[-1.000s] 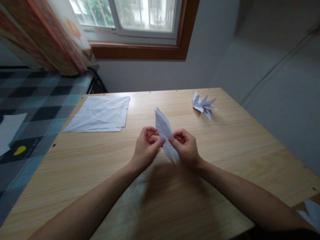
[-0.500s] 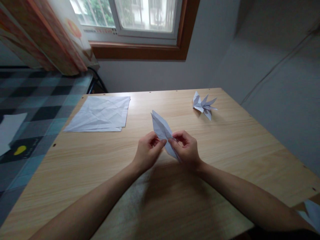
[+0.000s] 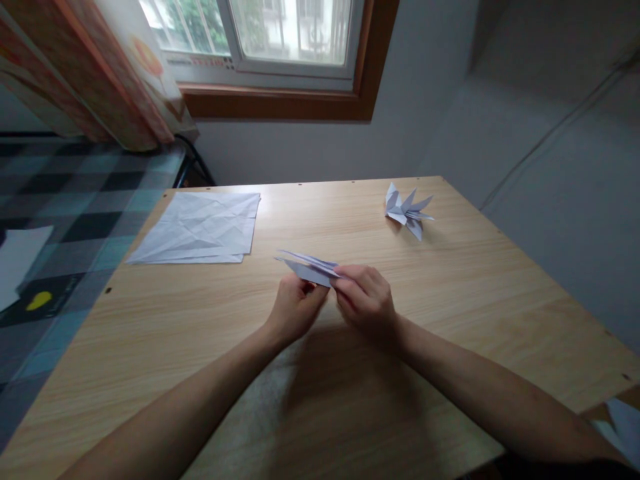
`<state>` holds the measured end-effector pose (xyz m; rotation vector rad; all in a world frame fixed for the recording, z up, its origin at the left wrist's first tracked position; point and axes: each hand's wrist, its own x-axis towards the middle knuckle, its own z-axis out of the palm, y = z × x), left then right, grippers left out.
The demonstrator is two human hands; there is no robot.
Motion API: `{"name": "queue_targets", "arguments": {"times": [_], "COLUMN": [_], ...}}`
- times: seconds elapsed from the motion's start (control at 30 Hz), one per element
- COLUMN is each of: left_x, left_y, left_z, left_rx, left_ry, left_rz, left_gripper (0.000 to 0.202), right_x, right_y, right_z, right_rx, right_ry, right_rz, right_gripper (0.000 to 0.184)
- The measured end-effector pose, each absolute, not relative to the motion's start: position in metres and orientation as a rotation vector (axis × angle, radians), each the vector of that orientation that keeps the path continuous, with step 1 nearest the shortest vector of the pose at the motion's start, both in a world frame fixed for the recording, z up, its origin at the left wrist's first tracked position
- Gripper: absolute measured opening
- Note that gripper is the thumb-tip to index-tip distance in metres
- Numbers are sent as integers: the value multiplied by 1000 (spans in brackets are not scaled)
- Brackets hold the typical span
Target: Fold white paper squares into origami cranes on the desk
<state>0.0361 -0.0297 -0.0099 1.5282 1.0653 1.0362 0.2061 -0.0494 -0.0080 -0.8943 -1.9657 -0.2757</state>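
Both your hands are closed on the folded paper (image 3: 307,267). Your left hand (image 3: 295,308) pinches it from underneath, and your right hand (image 3: 365,300) has thumb and fingers clamped over its near end. It lies almost flat, with its pointed layers aimed to your left, low over the middle of the table (image 3: 450,320) (I cannot tell whether it touches the wood).

Operator: So where's the risk?

Spotter: Mostly at that free tip. The layers there fan slightly apart, and your pinch holds one end only. If you press down like this, I'd judge the layers could slide out of line and the crease would set crooked.

Operator: And tearing?

Spotter: Possible, if your hands pull against each other, because the piece is thin and narrow where you grip it. Your right hand also hides the part it holds, so you are working by feel. A flap caught under those fingers could take a crease you never meant.

Operator: Anything nearby to mind?

Spotter: Little. The stack of sheets (image 3: 200,230) lies well apart to the far left, and the finished paper figure (image 3: 407,210) sits well apart to the far right. Only a wide sweep of your right hand would reach that figure, and a knock could flatten its wings.
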Motion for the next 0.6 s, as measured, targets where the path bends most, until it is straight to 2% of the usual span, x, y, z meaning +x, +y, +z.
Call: {"name": "queue_targets", "arguments": {"times": [0.27,0.4,0.53,0.6], "left_x": [35,35,37,38], "left_y": [-26,-27,-29,-30], "left_z": [-14,-9,-4,-2], "left_rx": [1418,1495,1524,1511], "left_ry": [875,960,959,952], "left_rz": [1011,1024,1060,1088], "left_gripper": [13,12,12,12], "right_x": [208,209,207,206], "right_y": [-48,-47,-49,-49], "right_z": [-7,-10,-13,-13], "right_rx": [-820,-780,-873,-933], "right_ry": [-2079,-1998,-1888,-1875], "right_rz": [-339,-208,-209,-210], "right_gripper": [12,22,44,47]}}
